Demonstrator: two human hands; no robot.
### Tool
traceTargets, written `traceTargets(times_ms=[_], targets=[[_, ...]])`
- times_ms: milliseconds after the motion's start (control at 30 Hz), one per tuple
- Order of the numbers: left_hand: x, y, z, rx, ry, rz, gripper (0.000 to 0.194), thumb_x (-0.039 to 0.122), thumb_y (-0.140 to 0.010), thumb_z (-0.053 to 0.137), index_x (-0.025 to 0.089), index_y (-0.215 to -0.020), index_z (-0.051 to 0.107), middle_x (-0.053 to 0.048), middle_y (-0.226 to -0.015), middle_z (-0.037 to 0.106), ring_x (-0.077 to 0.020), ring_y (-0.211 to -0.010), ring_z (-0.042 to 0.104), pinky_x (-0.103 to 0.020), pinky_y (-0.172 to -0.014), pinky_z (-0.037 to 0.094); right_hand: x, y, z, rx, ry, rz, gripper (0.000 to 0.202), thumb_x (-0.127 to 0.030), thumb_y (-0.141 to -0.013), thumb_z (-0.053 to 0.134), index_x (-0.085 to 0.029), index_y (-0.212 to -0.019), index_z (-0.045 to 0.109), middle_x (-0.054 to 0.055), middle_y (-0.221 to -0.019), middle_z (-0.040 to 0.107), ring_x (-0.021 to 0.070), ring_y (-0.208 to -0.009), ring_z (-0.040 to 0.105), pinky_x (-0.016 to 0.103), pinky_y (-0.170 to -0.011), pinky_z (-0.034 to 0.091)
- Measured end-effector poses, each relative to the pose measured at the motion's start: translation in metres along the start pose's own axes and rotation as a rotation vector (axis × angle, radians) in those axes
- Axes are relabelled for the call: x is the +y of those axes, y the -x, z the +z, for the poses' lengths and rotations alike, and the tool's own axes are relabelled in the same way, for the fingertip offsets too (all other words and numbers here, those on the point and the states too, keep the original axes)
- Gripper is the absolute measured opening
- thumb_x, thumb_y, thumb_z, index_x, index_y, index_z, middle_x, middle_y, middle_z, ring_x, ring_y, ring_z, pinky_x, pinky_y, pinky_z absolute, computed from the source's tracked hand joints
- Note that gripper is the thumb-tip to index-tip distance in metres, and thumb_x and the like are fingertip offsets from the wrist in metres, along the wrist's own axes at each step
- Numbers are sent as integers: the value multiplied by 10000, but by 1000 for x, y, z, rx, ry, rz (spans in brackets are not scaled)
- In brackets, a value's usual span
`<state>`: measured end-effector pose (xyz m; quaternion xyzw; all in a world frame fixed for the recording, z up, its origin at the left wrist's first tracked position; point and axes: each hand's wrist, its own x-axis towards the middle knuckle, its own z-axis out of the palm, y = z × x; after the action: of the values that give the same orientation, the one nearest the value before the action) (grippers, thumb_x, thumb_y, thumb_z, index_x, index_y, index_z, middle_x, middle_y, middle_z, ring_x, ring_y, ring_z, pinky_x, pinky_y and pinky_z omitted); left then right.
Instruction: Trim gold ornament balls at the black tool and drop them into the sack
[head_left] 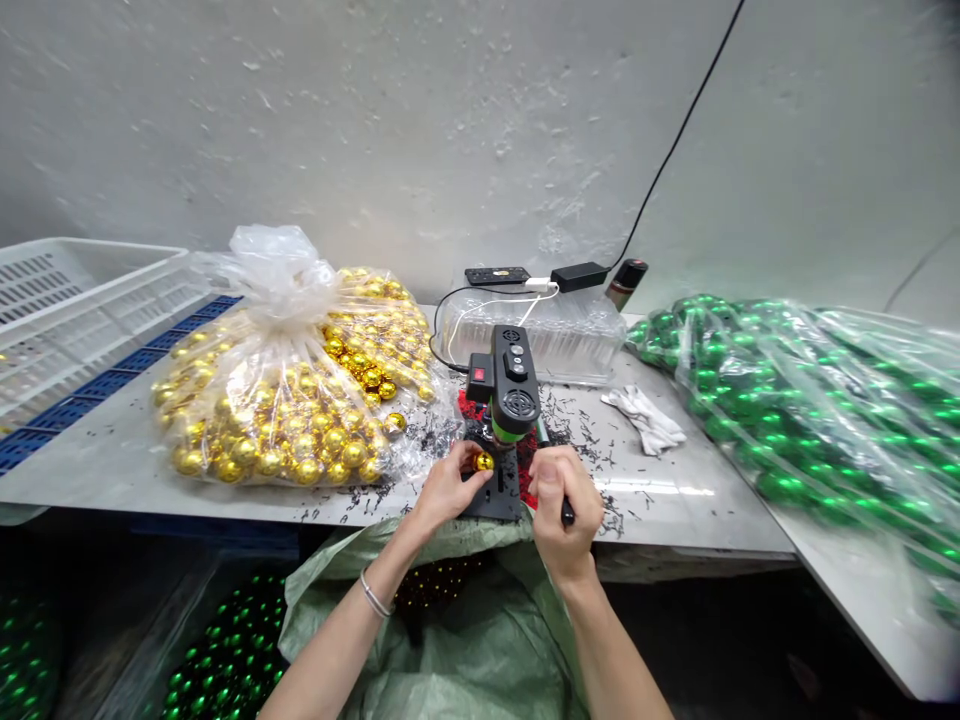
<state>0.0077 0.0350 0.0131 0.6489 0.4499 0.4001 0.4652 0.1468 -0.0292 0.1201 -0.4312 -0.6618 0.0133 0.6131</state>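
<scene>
Between the thumb and fingers of my left hand (450, 485) is a gold ball (484, 461), held just under the head of a small black machine (516, 385). The machine stands on a dark base plate (491, 500) at the table's front edge. My right hand (564, 500) is wrapped round a black handle (568, 514) at the machine's right side. Left of the machine, a clear plastic bag (277, 400) full of gold balls lies open on one side, with a loose gold ball (394, 422) near it.
Green balls fill a plastic bag (795, 400) at the right. A white glove (645, 420) lies nearer. Behind the machine is a clear box (577, 350) with cables and a black adapter (579, 276). A white crate (97, 290) stands left; a green sack (480, 650) hangs below.
</scene>
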Motion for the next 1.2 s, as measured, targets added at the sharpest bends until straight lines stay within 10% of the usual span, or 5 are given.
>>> traceTargets(times_ms=[467, 1200], targets=[[-15, 13, 20, 207, -288, 196, 325, 288, -850, 681, 203, -1162, 646, -95, -1145, 710, -263, -1092, 633, -465, -1016, 455, 3, 3, -1, -14, 13, -20, 234, -64, -929, 428, -206, -750, 479, -2, -719, 518, 120, -668, 531, 260, -573, 386], [-14, 9, 18, 190, -363, 262, 290, 317, -872, 675, 204, -1140, 679, -105, -1108, 713, -271, -1066, 627, -478, -1001, 462, 50, 52, 18, 45, 52, -233, 277, -184, -981, 339, -220, -723, 435, -4, -729, 501, 134, -673, 538, 349, -745, 494]])
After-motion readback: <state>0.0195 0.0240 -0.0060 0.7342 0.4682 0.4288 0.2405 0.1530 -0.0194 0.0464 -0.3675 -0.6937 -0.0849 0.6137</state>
